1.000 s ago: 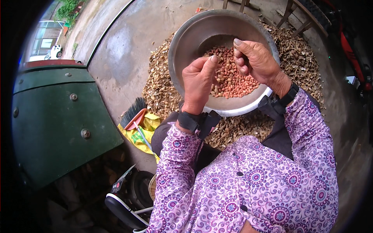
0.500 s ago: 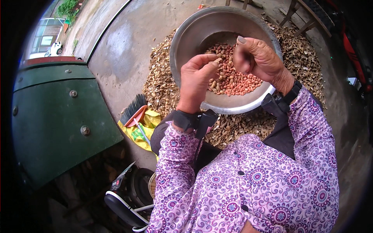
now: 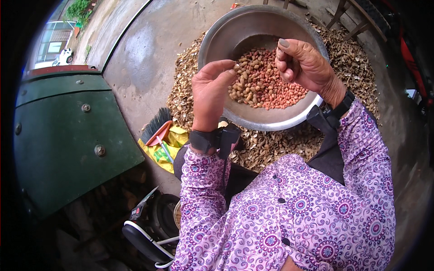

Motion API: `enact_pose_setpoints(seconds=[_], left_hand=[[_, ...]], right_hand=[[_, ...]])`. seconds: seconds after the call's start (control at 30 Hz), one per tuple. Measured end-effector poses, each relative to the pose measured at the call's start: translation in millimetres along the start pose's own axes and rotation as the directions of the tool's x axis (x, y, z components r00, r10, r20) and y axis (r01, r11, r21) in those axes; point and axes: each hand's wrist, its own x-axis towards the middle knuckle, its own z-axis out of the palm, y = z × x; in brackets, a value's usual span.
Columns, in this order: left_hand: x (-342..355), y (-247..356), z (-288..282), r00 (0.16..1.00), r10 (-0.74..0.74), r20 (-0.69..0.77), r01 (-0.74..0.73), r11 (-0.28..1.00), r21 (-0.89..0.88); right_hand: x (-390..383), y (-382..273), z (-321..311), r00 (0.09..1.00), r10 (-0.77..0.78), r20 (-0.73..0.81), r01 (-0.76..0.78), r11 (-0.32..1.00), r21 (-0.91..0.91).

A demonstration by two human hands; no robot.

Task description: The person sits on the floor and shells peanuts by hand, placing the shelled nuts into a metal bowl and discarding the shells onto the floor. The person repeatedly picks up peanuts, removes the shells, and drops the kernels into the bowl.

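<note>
Over the left part of a wide metal basin [image 3: 216, 34], the thumb and forefinger of my left hand [image 3: 210, 86] pinch a small pale bit of peanut shell [image 3: 237, 67]. My right hand [image 3: 309, 65] is raised over the basin's right side, its fingers curled and thumb against the forefinger. Whatever those fingers hold is hidden. In the basin, shelled red peanuts [image 3: 276, 95] lie mostly to the right, and unshelled peanuts [image 3: 246, 81] lie to the left below my left fingertips.
Broken peanut shells [image 3: 185, 86] are heaped on the concrete floor around the basin. A broom [image 3: 156, 126] lies on a yellow bag [image 3: 158, 156] at the left, near a dark green metal panel [image 3: 63, 140]. A wooden stool [image 3: 357, 22] stands at the far right.
My left hand has moved left, away from my right hand, and now shows a smaller shell piece. The right hand's fingers have shifted slightly, and more unshelled peanuts are visible.
</note>
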Motion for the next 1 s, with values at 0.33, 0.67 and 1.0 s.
enact_pose_setpoints(seconds=[0.33,0.67,1.0], left_hand=[[1,15,-18,0.996,-0.014,0.091,0.042,0.951,-0.308],[1,14,-35,0.995,-0.01,0.097,0.053,0.891,-0.451],[-1,14,-30,0.992,-0.029,0.122,0.076,0.914,-0.398]], right_hand=[[1,-1,0,0.999,0.03,0.019,-0.03,0.999,0.018],[-2,-7,1,0.999,-0.016,0.035,0.018,0.998,-0.056],[0,-7,-2,0.997,-0.024,0.078,0.03,0.996,-0.078]])
